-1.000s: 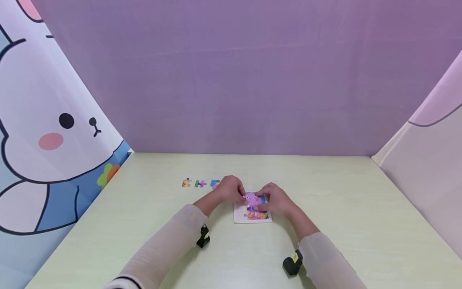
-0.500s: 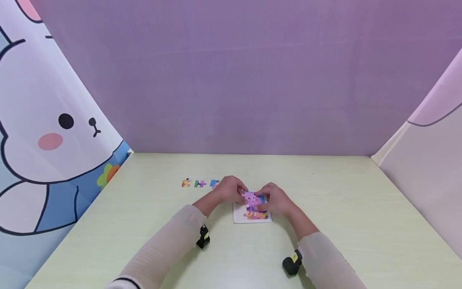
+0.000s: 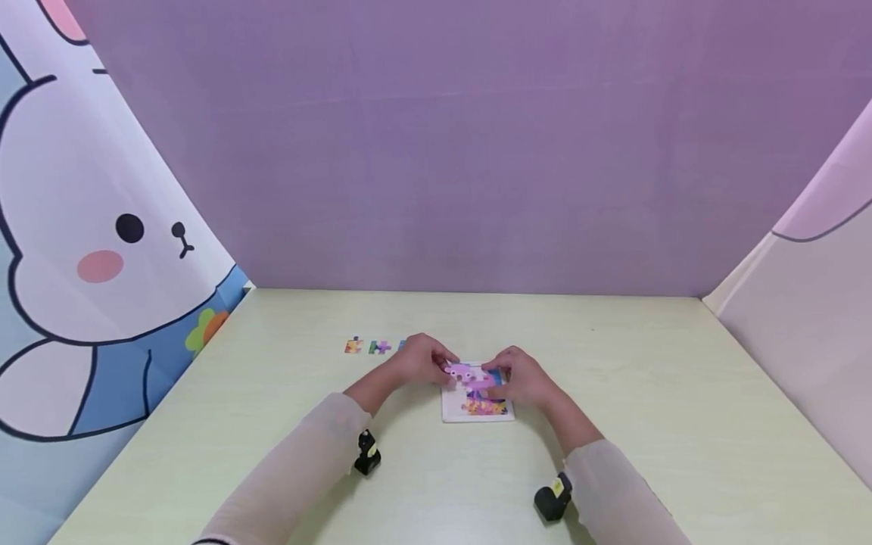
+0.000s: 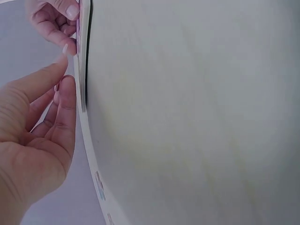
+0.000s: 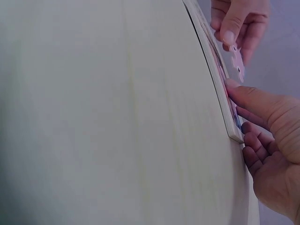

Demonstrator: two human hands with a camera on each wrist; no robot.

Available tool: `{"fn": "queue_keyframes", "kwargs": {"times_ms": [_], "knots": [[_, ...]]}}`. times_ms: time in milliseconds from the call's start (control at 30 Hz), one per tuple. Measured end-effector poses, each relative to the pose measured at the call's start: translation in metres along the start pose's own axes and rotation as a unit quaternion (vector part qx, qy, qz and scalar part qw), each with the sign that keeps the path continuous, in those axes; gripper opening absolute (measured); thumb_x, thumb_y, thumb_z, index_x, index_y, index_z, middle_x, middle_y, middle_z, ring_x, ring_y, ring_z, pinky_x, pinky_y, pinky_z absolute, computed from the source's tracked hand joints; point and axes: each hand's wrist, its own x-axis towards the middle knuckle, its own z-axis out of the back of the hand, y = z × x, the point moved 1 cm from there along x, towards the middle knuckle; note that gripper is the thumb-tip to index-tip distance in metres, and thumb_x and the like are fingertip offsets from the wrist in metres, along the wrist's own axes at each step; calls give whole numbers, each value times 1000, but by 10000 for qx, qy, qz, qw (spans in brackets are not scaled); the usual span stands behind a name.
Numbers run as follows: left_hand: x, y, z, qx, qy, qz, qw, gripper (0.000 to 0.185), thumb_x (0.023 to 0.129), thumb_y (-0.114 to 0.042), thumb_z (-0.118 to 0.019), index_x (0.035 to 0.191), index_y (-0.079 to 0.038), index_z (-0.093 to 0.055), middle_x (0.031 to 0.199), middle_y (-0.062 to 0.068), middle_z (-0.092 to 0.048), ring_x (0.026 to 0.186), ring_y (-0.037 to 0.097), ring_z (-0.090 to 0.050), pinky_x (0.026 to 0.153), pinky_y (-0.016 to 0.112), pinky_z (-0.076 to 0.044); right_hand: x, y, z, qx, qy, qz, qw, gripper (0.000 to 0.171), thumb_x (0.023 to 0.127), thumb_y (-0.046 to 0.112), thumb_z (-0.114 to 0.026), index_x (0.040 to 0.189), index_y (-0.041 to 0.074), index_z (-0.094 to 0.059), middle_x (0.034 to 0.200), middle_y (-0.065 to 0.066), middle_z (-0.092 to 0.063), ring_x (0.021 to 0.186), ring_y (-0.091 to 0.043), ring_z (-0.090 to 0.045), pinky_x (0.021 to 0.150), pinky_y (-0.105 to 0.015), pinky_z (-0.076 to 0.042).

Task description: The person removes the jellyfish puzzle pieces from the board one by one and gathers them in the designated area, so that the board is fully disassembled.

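Note:
My left hand (image 3: 421, 359) pinches a pink jigsaw piece (image 3: 459, 372) printed with eyes between thumb and fingers. The piece is tilted over the upper left of a square white puzzle board (image 3: 453, 410). In the right wrist view, this jigsaw piece (image 5: 238, 63) shows raised off the board. Colourful pieces cover the board's right and lower parts, while bare white shows at its left. My right hand (image 3: 524, 376) holds the board's right side, its thumb on the printed face and its fingers curled at the edge, as the right wrist view shows.
Left of the board lie an orange jigsaw piece (image 3: 353, 346) and a green and purple one (image 3: 379, 347). A blue piece (image 3: 402, 344) is partly hidden behind my left hand. A purple backdrop (image 3: 436, 151) rises at the table's far edge.
My left hand has shifted left, drawing the pink jigsaw piece away from the printed section and tilting it. More of the blue loose piece is now covered. The right hand stays in place.

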Motion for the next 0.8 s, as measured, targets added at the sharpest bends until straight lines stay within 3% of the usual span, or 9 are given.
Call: {"fn": "queue_keyframes", "kwargs": {"times_ms": [500, 800], "knots": [[-17, 4, 16, -78, -32, -109, 9999, 29, 75, -9, -85, 103, -10, -77, 80, 0, -67, 75, 15, -60, 66, 27, -53, -1, -1, -1, 43, -8, -133, 9999, 38, 79, 19, -83, 114, 12, -73, 109, -3, -55, 95, -20, -50, 91, -42, -46], [-23, 11, 22, -20, -13, -106, 9999, 29, 75, -10, -85, 103, -13, -78, 78, 1, -64, 72, 15, -54, 64, 26, -48, -1, -2, -1, -4, -40, -60, 10000, 38, 77, 19, -84, 114, 12, -73, 110, -4, -55, 95, -20, -51, 92, -43, -46]]}}
